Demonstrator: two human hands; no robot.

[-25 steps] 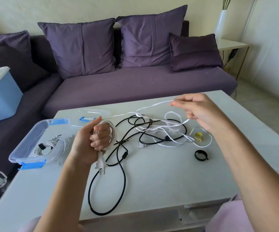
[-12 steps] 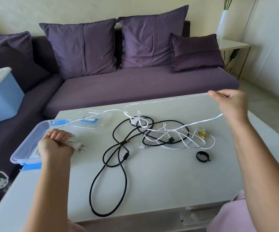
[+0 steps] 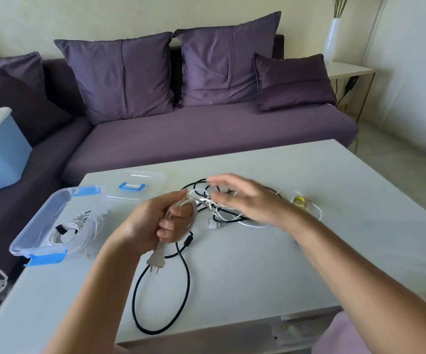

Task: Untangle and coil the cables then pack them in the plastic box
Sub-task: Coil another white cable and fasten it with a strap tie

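Note:
My left hand [image 3: 155, 223] grips a few loops of the white cable [image 3: 191, 209] above the table, and the cable's plug [image 3: 156, 260] hangs below my fist. Blurred by motion, my right hand [image 3: 242, 200] hovers over the tangle of white and black cable [image 3: 222, 213], fingers stretched toward the left; its hold on the white cable is unclear. A long loop of the black cable [image 3: 185, 290] reaches the table's near edge. At the left stands the clear plastic box [image 3: 34, 226], and inside it lies a coiled white cable [image 3: 76, 231] tied with a black strap.
The box's clear lid [image 3: 143, 181] with a blue handle lies behind the box. A yellow ring [image 3: 299, 201] sits right of the tangle. A purple sofa runs behind and along the left of the white table [image 3: 347, 226], with a blue bin [image 3: 0, 149] on it.
My left hand has come back from over the box to the table's middle with more white cable wound on it. My right hand has swung from far right back over the tangle.

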